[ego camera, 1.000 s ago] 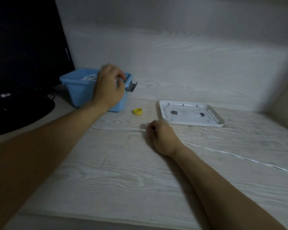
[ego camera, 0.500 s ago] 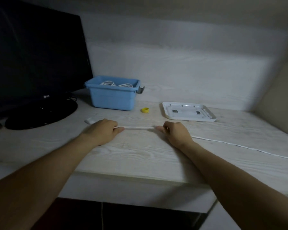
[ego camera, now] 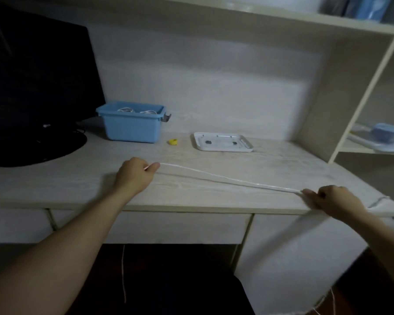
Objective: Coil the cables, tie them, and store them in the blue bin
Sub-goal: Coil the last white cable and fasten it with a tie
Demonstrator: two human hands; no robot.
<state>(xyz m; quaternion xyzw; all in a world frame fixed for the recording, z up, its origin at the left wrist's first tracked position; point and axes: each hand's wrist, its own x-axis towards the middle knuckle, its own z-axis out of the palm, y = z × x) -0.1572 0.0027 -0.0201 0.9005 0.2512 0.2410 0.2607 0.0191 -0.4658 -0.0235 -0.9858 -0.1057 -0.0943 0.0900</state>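
Note:
A thin white cable (ego camera: 225,178) lies stretched across the desk between my two hands. My left hand (ego camera: 135,175) pinches one end of it at the desk's middle. My right hand (ego camera: 330,200) grips it near the front right edge, and the rest trails off past that hand over the desk edge. The blue bin (ego camera: 132,123) stands at the back left with coiled white cables (ego camera: 134,110) inside. A small yellow tie (ego camera: 173,142) lies just right of the bin.
A black monitor (ego camera: 37,87) on its round base fills the left. A white tray-like lid (ego camera: 222,142) lies behind the cable. Shelf compartments rise at the right. Thin cords hang below the desk (ego camera: 55,185).
My left hand left the bin, came down and took the cable's end. My right hand has slid far right along the cable to the desk's edge. The camera has pulled back.

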